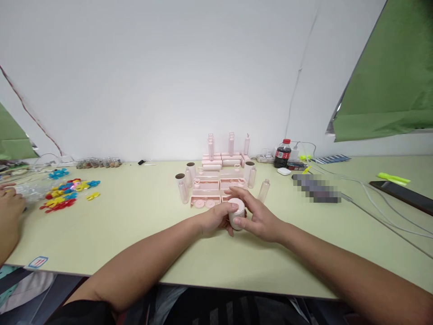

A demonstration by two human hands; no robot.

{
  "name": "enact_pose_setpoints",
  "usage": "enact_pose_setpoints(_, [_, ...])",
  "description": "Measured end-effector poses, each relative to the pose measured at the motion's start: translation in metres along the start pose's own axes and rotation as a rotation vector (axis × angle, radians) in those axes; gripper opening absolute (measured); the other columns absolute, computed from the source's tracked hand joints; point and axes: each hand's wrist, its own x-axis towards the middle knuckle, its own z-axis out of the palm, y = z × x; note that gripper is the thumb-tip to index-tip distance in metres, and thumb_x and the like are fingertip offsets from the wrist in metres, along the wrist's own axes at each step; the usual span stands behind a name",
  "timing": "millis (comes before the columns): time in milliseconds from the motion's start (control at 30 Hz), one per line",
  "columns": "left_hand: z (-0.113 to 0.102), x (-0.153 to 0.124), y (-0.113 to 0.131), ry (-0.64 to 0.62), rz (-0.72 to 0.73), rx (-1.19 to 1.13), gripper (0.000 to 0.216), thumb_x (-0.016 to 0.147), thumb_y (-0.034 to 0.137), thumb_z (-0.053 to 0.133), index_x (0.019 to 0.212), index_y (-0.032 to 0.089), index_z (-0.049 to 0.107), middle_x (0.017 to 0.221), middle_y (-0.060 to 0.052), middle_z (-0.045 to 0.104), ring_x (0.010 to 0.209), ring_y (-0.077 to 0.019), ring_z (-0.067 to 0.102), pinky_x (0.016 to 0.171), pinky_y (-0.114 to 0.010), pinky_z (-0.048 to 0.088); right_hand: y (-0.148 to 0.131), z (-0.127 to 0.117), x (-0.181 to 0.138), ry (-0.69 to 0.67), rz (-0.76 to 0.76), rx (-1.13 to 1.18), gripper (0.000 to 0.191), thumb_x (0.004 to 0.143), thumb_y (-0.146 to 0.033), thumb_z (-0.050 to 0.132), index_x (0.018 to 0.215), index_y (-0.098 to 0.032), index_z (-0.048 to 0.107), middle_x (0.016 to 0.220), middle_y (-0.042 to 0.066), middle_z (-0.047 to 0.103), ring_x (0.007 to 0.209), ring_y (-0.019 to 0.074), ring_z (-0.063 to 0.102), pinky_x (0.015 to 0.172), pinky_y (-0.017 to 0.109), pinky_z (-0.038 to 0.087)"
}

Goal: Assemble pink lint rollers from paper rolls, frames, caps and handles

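Note:
A small pale pink jar (237,214) with a lid stands on the table in front of me. My left hand (214,220) is wrapped round its left side. My right hand (257,216) grips it from the right, fingers curled over the top. Just behind it lies a set of pink cosmetic containers (219,183): flat boxes, round lids and several clear tube bottles, some upright.
A cola bottle (282,154) and cables sit at the back right. A dark tablet (404,195) lies at the far right. Colourful plastic pieces (66,193) lie at the left, by another person's hand (10,212). The table's front edge (203,280) is near me.

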Motion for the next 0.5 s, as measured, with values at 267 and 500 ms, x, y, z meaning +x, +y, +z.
enact_pose_setpoints(267, [0.011,-0.003,0.005,-0.037,-0.004,-0.032,0.039,0.066,0.044,0.066,0.090,0.013,0.057,0.078,-0.005,0.057,0.069,-0.0152,0.053,0.061,-0.027,0.043,0.008,0.001,0.000,-0.134,0.030,-0.013,0.076,0.080,-0.055,0.067,0.143,-0.024,0.038,0.136,0.015,0.052,0.122,0.0324,0.052,0.100,0.049,0.044])
enact_pose_setpoints(500, [0.019,-0.004,0.007,0.004,0.175,0.199,0.041,0.071,0.038,0.060,0.104,0.015,0.054,0.086,-0.004,0.055,0.076,-0.0184,0.053,0.066,-0.031,0.044,0.011,0.000,0.002,-0.118,-0.023,0.010,0.074,0.083,-0.067,0.055,0.142,-0.023,0.043,0.138,0.015,0.049,0.128,0.0346,0.046,0.105,0.053,0.038])
